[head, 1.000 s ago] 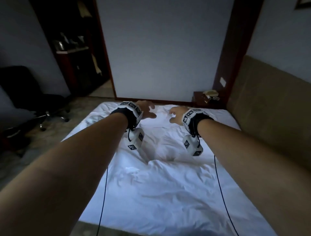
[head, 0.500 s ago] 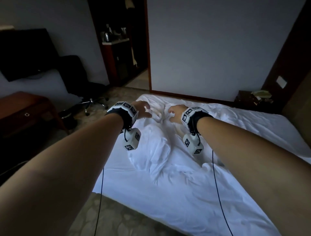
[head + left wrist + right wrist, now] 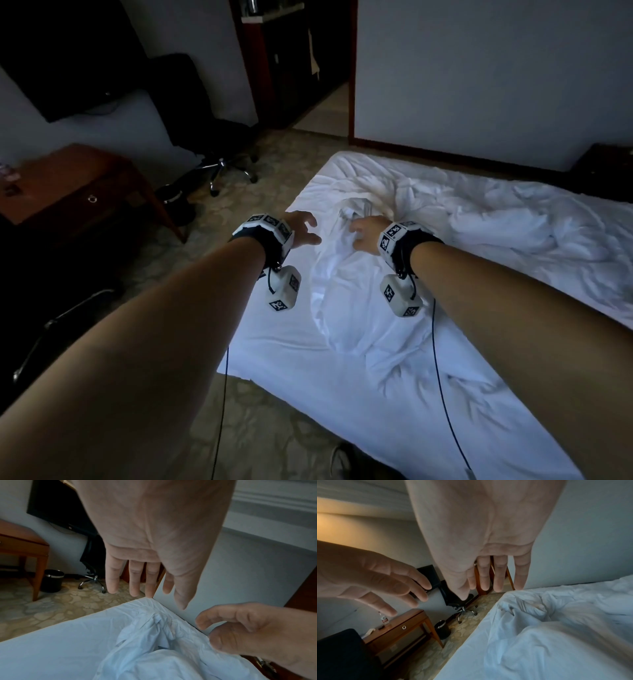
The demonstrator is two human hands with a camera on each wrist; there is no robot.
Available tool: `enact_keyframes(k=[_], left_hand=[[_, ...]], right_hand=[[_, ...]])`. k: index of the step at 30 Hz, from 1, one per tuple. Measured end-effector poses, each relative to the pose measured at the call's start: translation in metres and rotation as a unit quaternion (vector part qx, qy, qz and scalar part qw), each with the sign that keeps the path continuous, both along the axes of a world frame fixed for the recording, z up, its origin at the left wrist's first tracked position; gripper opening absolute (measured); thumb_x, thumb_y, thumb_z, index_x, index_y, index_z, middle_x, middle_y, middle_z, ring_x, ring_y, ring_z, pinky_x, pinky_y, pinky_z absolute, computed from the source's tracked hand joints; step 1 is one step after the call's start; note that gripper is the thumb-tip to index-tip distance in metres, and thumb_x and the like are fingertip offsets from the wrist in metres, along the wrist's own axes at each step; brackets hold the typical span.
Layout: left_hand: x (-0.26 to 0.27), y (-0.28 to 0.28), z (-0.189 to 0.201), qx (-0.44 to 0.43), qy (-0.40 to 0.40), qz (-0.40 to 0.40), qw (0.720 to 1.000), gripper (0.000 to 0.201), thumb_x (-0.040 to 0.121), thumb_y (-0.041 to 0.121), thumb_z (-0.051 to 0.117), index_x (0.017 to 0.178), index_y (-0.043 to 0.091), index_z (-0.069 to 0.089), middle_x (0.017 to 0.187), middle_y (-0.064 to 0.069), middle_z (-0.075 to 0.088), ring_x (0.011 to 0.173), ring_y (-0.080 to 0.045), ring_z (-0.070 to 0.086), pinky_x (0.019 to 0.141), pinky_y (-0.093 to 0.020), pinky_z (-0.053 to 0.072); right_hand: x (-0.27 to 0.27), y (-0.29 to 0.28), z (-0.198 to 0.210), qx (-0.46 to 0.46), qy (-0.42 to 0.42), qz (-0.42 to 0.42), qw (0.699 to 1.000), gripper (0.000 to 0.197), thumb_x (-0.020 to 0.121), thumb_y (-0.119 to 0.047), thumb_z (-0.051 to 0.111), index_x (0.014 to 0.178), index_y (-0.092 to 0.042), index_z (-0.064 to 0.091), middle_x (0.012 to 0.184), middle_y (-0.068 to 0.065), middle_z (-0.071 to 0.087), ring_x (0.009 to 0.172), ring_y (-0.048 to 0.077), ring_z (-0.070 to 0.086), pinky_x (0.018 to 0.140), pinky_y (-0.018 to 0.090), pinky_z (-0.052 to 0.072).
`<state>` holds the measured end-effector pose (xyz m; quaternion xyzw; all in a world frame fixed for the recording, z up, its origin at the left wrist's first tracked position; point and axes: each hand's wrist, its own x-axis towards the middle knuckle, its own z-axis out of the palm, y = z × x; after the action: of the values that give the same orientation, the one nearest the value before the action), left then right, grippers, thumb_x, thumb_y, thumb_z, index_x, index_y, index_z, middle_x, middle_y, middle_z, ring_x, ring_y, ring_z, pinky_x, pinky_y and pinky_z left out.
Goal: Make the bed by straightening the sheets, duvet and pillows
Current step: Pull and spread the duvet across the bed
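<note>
A white sheet [image 3: 376, 394] covers the bed, bunched into a raised ridge [image 3: 342, 274] that runs toward the far left corner. The same ridge shows in the left wrist view [image 3: 154, 635] and the right wrist view [image 3: 522, 612]. My left hand [image 3: 303, 231] hovers just left of the ridge with its fingers [image 3: 133, 585] straight and spread, holding nothing. My right hand [image 3: 366, 233] hangs over the ridge's top with its fingers [image 3: 498, 580] extended and no cloth between them. More rumpled white bedding [image 3: 513, 222] lies to the right.
Left of the bed stand a wooden desk [image 3: 75, 192], a black bin [image 3: 178, 202] and a black office chair [image 3: 212, 147] on patterned carpet. A dark screen [image 3: 68, 58] hangs on the wall. A dark nightstand [image 3: 606, 168] sits at the far right. Thin cables trail from both wrists.
Both hands have travelled left toward the bed's corner, and a ridge of cloth has risen between them. The left hand's fingers have spread away from the cloth.
</note>
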<state>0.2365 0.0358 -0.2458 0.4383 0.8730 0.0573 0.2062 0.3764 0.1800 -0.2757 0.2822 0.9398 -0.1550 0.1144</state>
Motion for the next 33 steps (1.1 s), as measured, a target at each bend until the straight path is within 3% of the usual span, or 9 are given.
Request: enact_keyframes(k=[5,8,12,16,19,24,27,30,33], left_hand=[[-0.058,0.034,-0.046,-0.037,-0.029,-0.014,0.999,0.053,0.086,0.043,0.065,0.132,0.020,0.050,0.129,-0.004,0.059,0.119,-0.025,0.054,0.104,-0.039,0.041],[-0.085,0.057,-0.080,-0.052,-0.058,-0.027,0.997,0.056,0.087,0.043,0.064,0.136,0.020,0.046,0.131,-0.005,0.058,0.120,-0.026,0.053,0.103,-0.038,0.041],[-0.122,0.086,-0.134,-0.071,-0.102,-0.039,0.991,0.067,0.087,0.043,0.064,0.142,0.021,0.035,0.133,-0.008,0.055,0.121,-0.029,0.052,0.103,-0.042,0.040],[-0.158,0.123,-0.190,-0.104,-0.123,-0.067,0.985,0.085,0.086,0.045,0.064,0.151,0.023,0.014,0.143,-0.015,0.046,0.125,-0.036,0.049,0.103,-0.048,0.041],[-0.177,0.154,-0.223,-0.132,-0.141,-0.089,0.977,0.097,0.085,0.049,0.063,0.153,0.019,0.000,0.150,-0.017,0.036,0.129,-0.038,0.045,0.103,-0.049,0.040],[-0.194,0.192,-0.271,-0.162,-0.187,-0.124,0.961,0.092,0.080,0.051,0.068,0.147,0.013,0.018,0.139,-0.018,0.048,0.122,-0.038,0.051,0.102,-0.050,0.042],[-0.192,0.205,-0.297,-0.186,-0.212,-0.158,0.946,0.084,0.080,0.049,0.069,0.143,0.010,0.029,0.138,-0.017,0.049,0.122,-0.037,0.052,0.102,-0.047,0.043],[-0.185,0.209,-0.318,-0.185,-0.216,-0.187,0.940,0.062,0.087,0.042,0.061,0.138,0.012,0.043,0.139,-0.016,0.050,0.123,-0.037,0.051,0.102,-0.045,0.043],[-0.186,0.206,-0.324,-0.157,-0.205,-0.168,0.951,0.047,0.096,0.033,0.043,0.140,0.020,0.042,0.145,-0.013,0.045,0.125,-0.037,0.048,0.104,-0.044,0.040]], right_hand=[[-0.045,0.025,-0.046,-0.064,-0.024,-0.028,0.997,0.047,0.090,-0.031,0.059,0.136,-0.022,0.049,0.137,0.005,0.054,0.120,0.025,0.055,0.100,0.033,0.046],[-0.063,0.041,-0.077,-0.066,-0.052,-0.040,0.996,0.049,0.089,-0.033,0.059,0.136,-0.022,0.048,0.138,0.004,0.053,0.122,0.025,0.053,0.102,0.035,0.044],[-0.083,0.061,-0.122,-0.016,-0.115,-0.041,0.992,0.063,0.086,-0.039,0.063,0.143,-0.026,0.040,0.152,0.004,0.031,0.139,0.029,0.029,0.112,0.044,0.031],[-0.093,0.074,-0.162,-0.008,-0.183,-0.147,0.972,0.092,0.074,-0.057,0.070,0.147,-0.044,0.016,0.159,-0.011,-0.008,0.146,0.035,-0.003,0.105,0.074,0.014],[-0.095,0.083,-0.197,-0.036,-0.221,-0.220,0.949,0.120,0.055,-0.077,0.067,0.148,-0.047,-0.002,0.158,-0.007,-0.019,0.144,0.040,-0.011,0.107,0.071,0.015],[-0.106,0.076,-0.230,-0.038,-0.258,-0.281,0.923,0.125,0.058,-0.075,0.071,0.146,-0.049,-0.014,0.157,-0.013,-0.025,0.146,0.037,-0.013,0.100,0.080,0.011],[-0.112,0.075,-0.251,-0.042,-0.236,-0.316,0.918,0.111,0.071,-0.052,0.076,0.150,-0.044,0.000,0.160,-0.003,0.002,0.145,0.038,0.010,0.103,0.075,0.019],[-0.120,0.072,-0.263,-0.011,-0.222,-0.396,0.891,0.056,0.086,-0.033,0.059,0.138,-0.039,0.039,0.139,0.013,0.049,0.122,0.045,0.048,0.096,0.064,0.036],[-0.118,0.059,-0.267,-0.050,-0.233,-0.463,0.854,0.033,0.090,-0.032,0.056,0.123,-0.029,0.057,0.121,0.011,0.060,0.117,0.040,0.051,0.098,0.055,0.036]])
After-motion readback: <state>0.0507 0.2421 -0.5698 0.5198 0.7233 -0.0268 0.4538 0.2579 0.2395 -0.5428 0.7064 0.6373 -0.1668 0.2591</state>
